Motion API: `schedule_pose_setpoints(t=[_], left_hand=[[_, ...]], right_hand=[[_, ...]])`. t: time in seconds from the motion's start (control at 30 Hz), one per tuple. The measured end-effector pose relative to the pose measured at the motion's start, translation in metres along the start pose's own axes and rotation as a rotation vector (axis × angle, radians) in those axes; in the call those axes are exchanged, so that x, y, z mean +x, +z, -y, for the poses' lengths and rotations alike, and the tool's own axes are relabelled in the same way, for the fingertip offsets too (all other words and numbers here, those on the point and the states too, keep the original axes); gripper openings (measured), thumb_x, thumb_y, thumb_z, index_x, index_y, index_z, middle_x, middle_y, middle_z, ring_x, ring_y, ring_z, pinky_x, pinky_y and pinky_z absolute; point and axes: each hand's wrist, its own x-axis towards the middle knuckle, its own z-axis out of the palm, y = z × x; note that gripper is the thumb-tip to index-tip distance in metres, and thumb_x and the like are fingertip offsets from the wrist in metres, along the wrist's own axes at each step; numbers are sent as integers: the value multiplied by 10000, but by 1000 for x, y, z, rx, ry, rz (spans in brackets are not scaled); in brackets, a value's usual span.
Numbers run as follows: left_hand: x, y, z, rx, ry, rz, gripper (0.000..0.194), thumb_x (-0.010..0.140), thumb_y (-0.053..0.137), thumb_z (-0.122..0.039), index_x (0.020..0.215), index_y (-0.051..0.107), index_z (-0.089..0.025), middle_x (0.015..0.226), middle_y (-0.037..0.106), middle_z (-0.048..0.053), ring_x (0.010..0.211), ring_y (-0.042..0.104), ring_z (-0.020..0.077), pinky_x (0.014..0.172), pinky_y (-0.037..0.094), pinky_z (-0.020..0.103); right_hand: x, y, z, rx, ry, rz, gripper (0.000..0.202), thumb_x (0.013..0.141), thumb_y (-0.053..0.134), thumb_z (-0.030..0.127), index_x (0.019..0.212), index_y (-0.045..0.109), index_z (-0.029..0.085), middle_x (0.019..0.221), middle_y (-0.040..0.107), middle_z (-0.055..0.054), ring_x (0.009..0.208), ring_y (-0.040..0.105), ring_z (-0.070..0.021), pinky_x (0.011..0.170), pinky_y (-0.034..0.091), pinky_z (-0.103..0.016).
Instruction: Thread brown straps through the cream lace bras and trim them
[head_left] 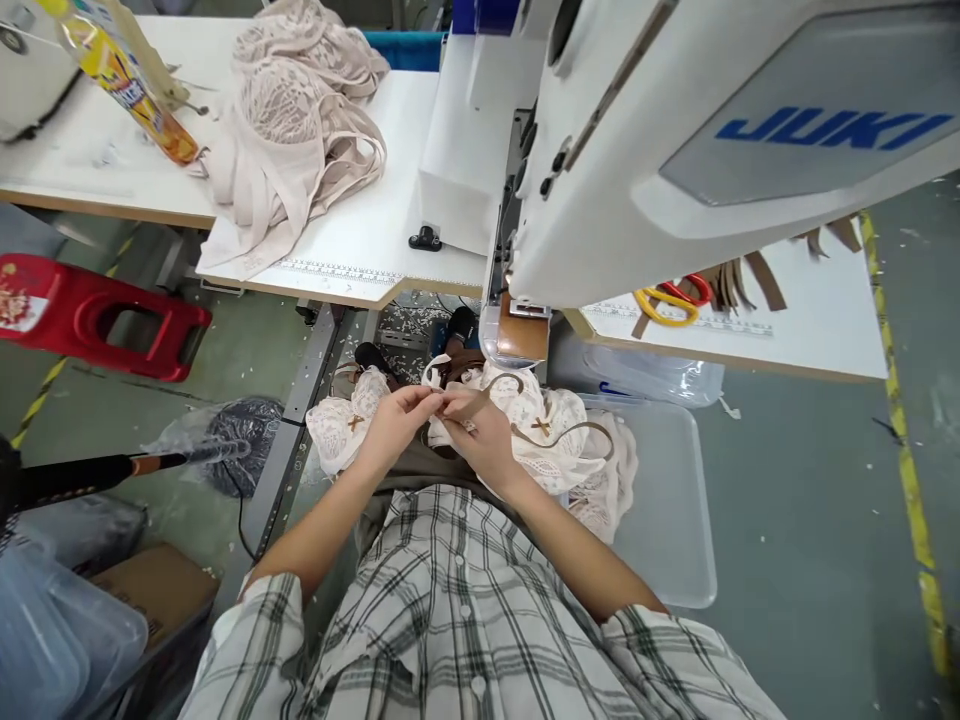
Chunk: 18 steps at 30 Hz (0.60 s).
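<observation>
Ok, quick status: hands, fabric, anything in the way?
Left hand and right hand together, exact grip unclear. Lacy fabric beneath, brown strap beside right hand. Sewing machine ahead; nothing covering hands.

The fingers (421, 398) of both hands cover the bit of lace garment (330, 430) they pinch; whether strap or edge is too small to tell. The top edge cuts off the bottle (131, 90), the left edge the red stool (75, 310). The sewing machine (622, 220) runs out at top and right. The scissors' (686, 298) blades are hidden. Numbers on the ruler (337, 272) are too small to read.
</observation>
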Motion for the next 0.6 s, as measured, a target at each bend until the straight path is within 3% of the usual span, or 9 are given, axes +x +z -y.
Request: schedule_pose_setpoints(t=[0.07,0.2,0.27,0.4,0.6], left_hand=[[0,6,1,-20,13,-39,345,887,547,-476,919,691,-164,890,711,64,825,641,197,743,514,296],[-6,5,-15,7,41,-67,306,934,503,-426,890,668,-172,853,679,43,769,613,162,716,488,267],[-12,3,-26,46,58,-4,320,940,504,-430,787,627,-178,747,608,11,691,554,138,661,457,246],[-21,5,-41,-41,17,90,359,941,504,-472,721,529,-189,672,446,-24,620,416,113,587,398,226],[-21,8,-48,-5,4,138,355,956,478,-425,687,459,-194,623,378,-42,564,320,99,542,317,227]], right_hand=[[-6,-8,0,-135,-19,93,72,884,612,278,858,661,232,1060,696,-59,991,641,-231,872,514,-387],[-13,-33,17,-226,133,218,149,907,610,359,911,678,226,830,673,-29,685,597,-166,647,503,-311],[-10,-42,28,-244,61,185,187,948,565,352,1027,690,239,821,679,-29,690,601,-161,664,509,-306],[4,-47,37,-332,-63,121,307,970,539,345,1240,658,259,1040,705,-77,877,654,-195,782,553,-344],[10,-44,28,-280,-152,45,197,956,579,304,1063,737,254,1001,722,-67,878,676,-172,760,569,-305]])
